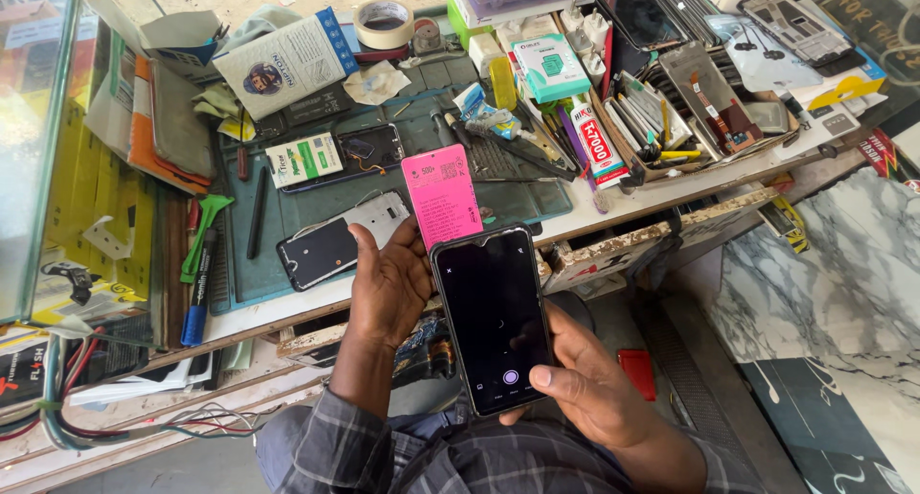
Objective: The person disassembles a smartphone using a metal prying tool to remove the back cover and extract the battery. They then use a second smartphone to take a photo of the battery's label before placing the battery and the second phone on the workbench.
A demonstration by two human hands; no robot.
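Right hand (599,389): cradles black smartphone (494,317) from below and from the right; thumb lies across the glass at the lower right, tip just beside the round on-screen button. Other fingers behind the phone, mostly hidden; can't tell how they're spread.
Smartphone: upright, screen facing cam, dark w/ a few small icons; held in front of the counter's near edge, above the lap.
Left hand (388,283): pinches pink card (442,195) by its lower edge; thumb in front, fingers curled together behind. Back of hand faces cam.
Pink card: upright, slightly tilted, its lower right corner behind the phone's top left corner; hangs over the near part of the green mat.
Green mat (522,202): covers mid counter, runs close to the near edge.
Opened phone (340,240): lies flat on mat, just left of left hand, black glass half over white frame.
Second dark phone (356,151): on mat, farther back, next to small green-white box (304,159).
Tape roll (384,21): far edge of counter, centre.
Glue tube (594,139): white w/ red print, right of mat, beside tray of parts (671,120).
Blue marker (198,293) + green pry tool (203,230): left edge of mat, near front.
Sleeves: grey plaid, both arms.
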